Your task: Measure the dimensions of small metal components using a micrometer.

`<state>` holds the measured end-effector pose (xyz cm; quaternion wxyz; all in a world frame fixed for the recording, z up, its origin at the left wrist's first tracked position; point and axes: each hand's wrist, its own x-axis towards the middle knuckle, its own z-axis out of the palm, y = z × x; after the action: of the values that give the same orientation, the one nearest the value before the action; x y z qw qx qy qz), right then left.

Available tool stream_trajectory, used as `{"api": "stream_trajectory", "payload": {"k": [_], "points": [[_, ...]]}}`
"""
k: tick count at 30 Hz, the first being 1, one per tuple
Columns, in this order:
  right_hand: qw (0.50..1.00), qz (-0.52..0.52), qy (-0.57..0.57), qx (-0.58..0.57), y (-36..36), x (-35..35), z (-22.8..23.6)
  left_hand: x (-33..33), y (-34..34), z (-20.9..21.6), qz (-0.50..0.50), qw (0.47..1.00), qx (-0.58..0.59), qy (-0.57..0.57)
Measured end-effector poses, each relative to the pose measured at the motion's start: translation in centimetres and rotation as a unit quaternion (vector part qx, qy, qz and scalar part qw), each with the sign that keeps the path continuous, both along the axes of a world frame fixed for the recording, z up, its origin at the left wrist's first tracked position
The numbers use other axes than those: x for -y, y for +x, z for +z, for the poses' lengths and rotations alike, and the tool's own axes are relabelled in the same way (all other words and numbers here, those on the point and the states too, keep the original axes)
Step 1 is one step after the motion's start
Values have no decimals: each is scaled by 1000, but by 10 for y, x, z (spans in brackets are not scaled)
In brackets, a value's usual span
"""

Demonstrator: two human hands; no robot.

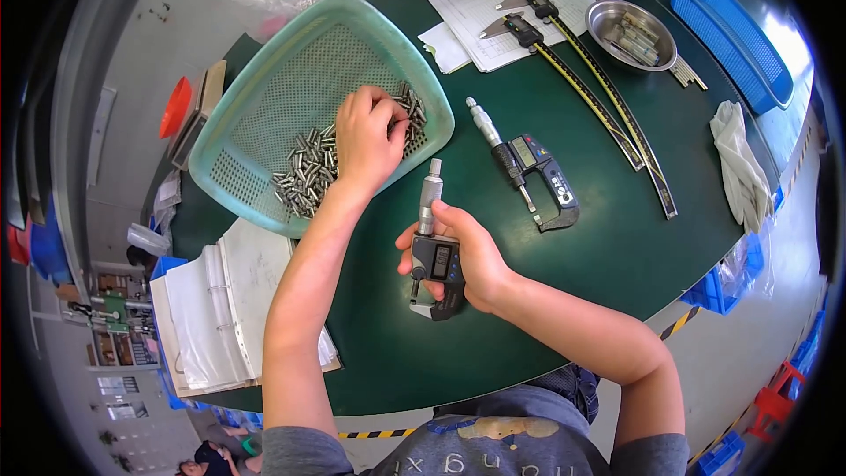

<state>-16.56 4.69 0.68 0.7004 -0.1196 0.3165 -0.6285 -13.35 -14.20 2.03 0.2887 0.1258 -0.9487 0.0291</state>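
the left hand (pixel 368 143) is reaching into the green basket (pixel 264 115), fingers curling closed on small metal pins (pixel 304 172) piled there. the right hand (pixel 467 257) is gripping a digital micrometer (pixel 434 251) upright above the green table (pixel 599 238), just beside the basket.

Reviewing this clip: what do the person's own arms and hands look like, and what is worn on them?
Both forearms are bare from the short grey sleeves down. The left hand and right hand wear no gloves, and no rings, watch or wristband show. The grey shirt bears a yellowish print and dark lettering on the chest.
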Motion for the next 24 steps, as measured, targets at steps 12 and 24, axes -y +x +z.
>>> {"api": "stream_trajectory", "payload": {"k": [12, 24], "points": [[1000, -5, -9, -14, 2, 0, 0, -1, 1, 10, -51, 992, 61, -93], [999, -35, -11, 16, -1, -1, -3, -102, 108, -6, 71, 727, -200, 653]]}}
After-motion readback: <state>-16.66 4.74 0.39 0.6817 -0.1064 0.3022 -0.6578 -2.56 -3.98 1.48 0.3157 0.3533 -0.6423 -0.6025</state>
